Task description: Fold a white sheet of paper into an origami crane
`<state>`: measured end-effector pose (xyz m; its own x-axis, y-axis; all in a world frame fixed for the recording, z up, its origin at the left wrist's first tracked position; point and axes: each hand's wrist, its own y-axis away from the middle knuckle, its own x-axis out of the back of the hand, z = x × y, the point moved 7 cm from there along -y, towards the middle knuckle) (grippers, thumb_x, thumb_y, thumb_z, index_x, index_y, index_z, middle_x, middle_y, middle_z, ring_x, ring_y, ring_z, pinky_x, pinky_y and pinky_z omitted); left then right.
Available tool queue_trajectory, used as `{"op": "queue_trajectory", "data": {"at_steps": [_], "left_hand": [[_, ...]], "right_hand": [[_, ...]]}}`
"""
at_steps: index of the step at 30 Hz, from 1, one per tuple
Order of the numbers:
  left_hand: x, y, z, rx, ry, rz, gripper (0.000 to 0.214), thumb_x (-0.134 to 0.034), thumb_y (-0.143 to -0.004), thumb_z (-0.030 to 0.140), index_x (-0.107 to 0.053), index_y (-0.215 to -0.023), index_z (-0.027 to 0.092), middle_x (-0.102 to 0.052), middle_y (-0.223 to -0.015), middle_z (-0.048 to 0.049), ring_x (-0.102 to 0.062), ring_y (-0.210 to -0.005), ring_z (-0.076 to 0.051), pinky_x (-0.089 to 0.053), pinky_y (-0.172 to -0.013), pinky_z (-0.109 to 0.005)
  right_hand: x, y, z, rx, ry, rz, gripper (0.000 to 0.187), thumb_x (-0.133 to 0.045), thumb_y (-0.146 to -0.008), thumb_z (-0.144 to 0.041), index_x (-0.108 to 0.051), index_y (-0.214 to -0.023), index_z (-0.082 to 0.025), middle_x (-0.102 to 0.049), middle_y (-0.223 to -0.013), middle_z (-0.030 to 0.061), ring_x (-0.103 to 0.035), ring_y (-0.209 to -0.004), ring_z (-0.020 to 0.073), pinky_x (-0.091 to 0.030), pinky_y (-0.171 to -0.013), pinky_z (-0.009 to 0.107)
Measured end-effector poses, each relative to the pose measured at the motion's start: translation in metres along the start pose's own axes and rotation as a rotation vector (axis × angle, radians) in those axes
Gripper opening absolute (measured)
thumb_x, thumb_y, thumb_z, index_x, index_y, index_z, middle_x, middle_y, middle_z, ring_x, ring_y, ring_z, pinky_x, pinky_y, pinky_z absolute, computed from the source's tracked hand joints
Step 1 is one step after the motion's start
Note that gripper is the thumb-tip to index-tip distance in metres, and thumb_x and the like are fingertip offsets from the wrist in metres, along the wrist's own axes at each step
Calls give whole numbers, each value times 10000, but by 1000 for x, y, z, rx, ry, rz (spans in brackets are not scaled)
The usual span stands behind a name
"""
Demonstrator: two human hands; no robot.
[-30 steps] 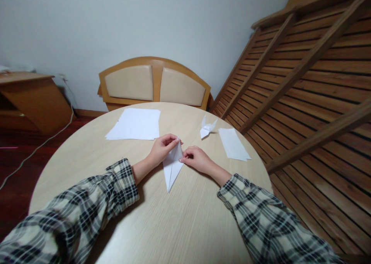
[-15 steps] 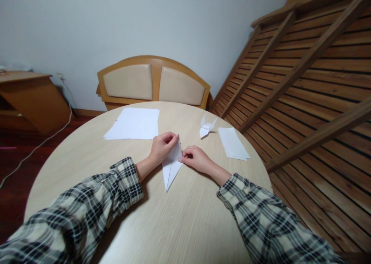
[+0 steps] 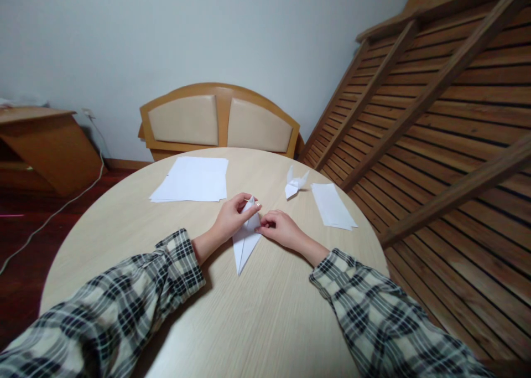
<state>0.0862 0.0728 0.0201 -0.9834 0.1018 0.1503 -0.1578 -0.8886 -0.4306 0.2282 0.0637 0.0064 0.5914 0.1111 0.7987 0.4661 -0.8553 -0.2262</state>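
A white folded paper (image 3: 246, 248), shaped like a narrow kite, lies on the table with its long point toward me. My left hand (image 3: 232, 215) grips its upper part from the left, thumb laid across the front and fingers behind the far tip. On the other side, my right hand (image 3: 280, 228) pinches the paper's right edge between thumb and curled fingers. A lengthwise crease or slit runs down the paper's middle. Beyond my right hand stands a finished-looking origami crane (image 3: 293, 187) of white paper, its wings raised.
The round wooden table (image 3: 265, 322) bears a stack of white paper sheets (image 3: 194, 179) at the far left and narrower paper strips (image 3: 332, 205) at the right. Behind it stands a padded headboard (image 3: 182, 122). A slatted wooden frame (image 3: 435, 145) leans along the right.
My left thumb has slid from the paper's far tip down onto its front, and the tip now shows above it. My right hand stays at the right edge.
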Motion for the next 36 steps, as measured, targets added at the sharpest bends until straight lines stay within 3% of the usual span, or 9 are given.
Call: {"op": "queue_trajectory", "data": {"at_steps": [4,10,17,30,36], "left_hand": [[0,0,0,-10,-157,1,265,-710,-807,413,-658,-887,166,-684,-804,-31,-607,-721,-172,-463,-668,-288],[0,1,0,13,-204,-9,269,-684,-843,414,-626,-738,173,-620,-689,-5,-538,-654,-158,-404,-616,-273],[-1,0,-2,18,-207,3,366,-676,-827,437,-535,-607,182,-416,-568,54,-384,-560,-120,-282,-543,-264],[-4,-1,-7,46,-172,-44,323,-625,-857,412,-605,-645,168,-497,-590,31,-427,-572,-125,-323,-553,-265],[-4,0,-5,46,-163,-29,361,-624,-836,452,-570,-602,182,-440,-561,44,-393,-553,-121,-314,-543,-268]], "right_hand": [[-1,0,1,-10,-22,10,166,-769,-811,-198,-662,-685,-184,-674,-747,11,-583,-766,168,-405,-769,316],[-1,0,2,6,-41,28,203,-762,-817,-216,-635,-660,-190,-674,-748,10,-588,-759,166,-407,-764,315],[-1,1,1,27,-23,48,232,-746,-836,-241,-611,-655,-188,-659,-736,11,-580,-748,164,-401,-753,313],[1,4,-2,85,-86,46,250,-703,-894,-288,-604,-683,-195,-634,-735,-4,-554,-723,149,-393,-743,302],[1,5,-4,80,-45,49,264,-722,-883,-272,-605,-658,-196,-627,-700,-10,-541,-721,153,-372,-743,305]]}}
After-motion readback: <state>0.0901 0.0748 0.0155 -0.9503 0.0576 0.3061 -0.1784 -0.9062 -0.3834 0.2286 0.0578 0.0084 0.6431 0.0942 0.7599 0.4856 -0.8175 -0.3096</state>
